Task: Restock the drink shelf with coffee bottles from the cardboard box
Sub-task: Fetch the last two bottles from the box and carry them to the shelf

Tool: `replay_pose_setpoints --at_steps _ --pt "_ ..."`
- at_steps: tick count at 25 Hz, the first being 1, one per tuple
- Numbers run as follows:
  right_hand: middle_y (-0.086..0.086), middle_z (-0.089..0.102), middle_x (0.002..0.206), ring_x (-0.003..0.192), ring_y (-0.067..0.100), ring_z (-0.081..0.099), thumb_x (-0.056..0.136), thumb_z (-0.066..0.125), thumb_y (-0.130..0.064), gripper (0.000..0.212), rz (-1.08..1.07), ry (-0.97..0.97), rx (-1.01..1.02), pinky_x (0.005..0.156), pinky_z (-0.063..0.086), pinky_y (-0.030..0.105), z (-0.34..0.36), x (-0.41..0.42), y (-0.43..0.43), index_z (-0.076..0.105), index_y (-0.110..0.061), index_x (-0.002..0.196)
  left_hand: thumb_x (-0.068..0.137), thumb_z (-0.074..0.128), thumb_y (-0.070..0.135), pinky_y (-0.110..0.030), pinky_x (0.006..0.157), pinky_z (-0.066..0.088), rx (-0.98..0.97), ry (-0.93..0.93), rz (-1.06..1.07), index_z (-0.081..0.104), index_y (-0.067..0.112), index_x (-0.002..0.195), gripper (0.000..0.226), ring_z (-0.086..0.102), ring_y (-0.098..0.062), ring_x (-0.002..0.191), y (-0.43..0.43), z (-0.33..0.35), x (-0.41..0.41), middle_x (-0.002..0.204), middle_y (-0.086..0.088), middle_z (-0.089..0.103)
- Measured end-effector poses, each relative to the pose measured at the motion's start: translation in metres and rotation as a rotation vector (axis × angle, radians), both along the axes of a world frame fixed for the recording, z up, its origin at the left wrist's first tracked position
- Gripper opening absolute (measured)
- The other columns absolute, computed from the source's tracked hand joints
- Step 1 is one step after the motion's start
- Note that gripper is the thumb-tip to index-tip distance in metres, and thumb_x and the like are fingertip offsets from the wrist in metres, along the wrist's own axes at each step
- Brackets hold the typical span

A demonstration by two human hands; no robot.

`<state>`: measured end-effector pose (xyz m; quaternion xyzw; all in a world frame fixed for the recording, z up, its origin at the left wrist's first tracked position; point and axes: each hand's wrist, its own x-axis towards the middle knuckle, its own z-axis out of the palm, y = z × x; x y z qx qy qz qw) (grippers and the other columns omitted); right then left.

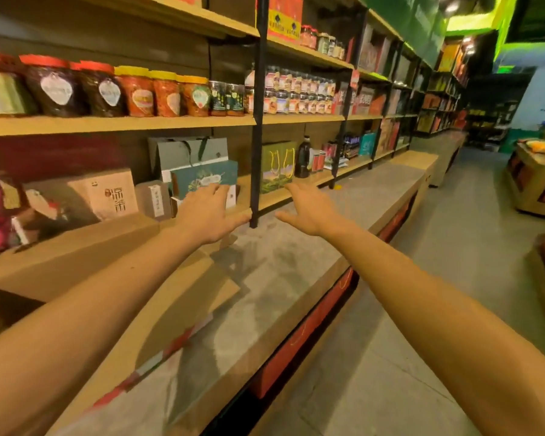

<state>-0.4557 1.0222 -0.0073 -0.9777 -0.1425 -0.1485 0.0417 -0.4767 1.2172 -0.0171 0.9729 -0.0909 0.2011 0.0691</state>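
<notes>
Both my forearms reach forward over the desk (296, 278), a long grey-topped ledge under the shelving. Nearest me on the left lies one cardboard box (114, 278), flaps open, with a red-and-white tape strip along its near flap; I cannot see what it contains. No coffee bottle is identifiable from here.

My left hand (206, 215) hovers palm down past the box, fingers (216, 190) spread and released, grasping nothing, in front of one teal gift box (203, 179). My right hand (309, 209) is also palm down, released, empty, well apart from the left. One black upright post (258, 121) stands between the two hands.

Lower shelf (274, 199), near to far: one tan tea box (110, 196), one small brown carton (155, 199), one grey gift bag (186, 152) behind the teal box, one green gift bag with yellow handles (277, 166), one dark bottle (303, 157).

Middle shelf: two red-lidded jars (76, 86) clearly visible, three yellow-lidded jars (167, 92), then two small dark jars (227, 97). Beyond the post, rows of small jars (296, 92), too blurred to count.
</notes>
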Motion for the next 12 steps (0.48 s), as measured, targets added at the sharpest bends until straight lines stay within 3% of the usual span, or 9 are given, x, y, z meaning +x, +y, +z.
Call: replay_pose_setpoints --at_steps 5,12 --pt "0.01 0.047 0.14 0.127 0.029 0.045 0.09 0.051 -0.047 0.062 0.216 -0.018 0.0 0.1 0.039 0.04 -0.012 0.094 0.085 0.038 -0.012 0.139 0.086 0.045 0.061 -0.043 0.109 0.03 0.033 0.005 0.218 0.032 0.009 0.142 0.078 0.036 -0.03 0.133 0.073 -0.01 0.059 0.146 -0.013 0.038" --pt "0.01 0.046 0.141 0.129 0.028 0.043 0.091 0.052 -0.046 0.06 0.609 0.021 0.009 0.104 0.036 0.041 -0.036 0.182 0.213 0.039 -0.013 0.139 0.086 0.041 0.065 -0.043 0.113 0.026 0.01 0.094 0.623 0.029 0.014 0.144 0.078 0.033 -0.028 0.136 0.167 -0.046 0.091 0.149 -0.01 0.035"
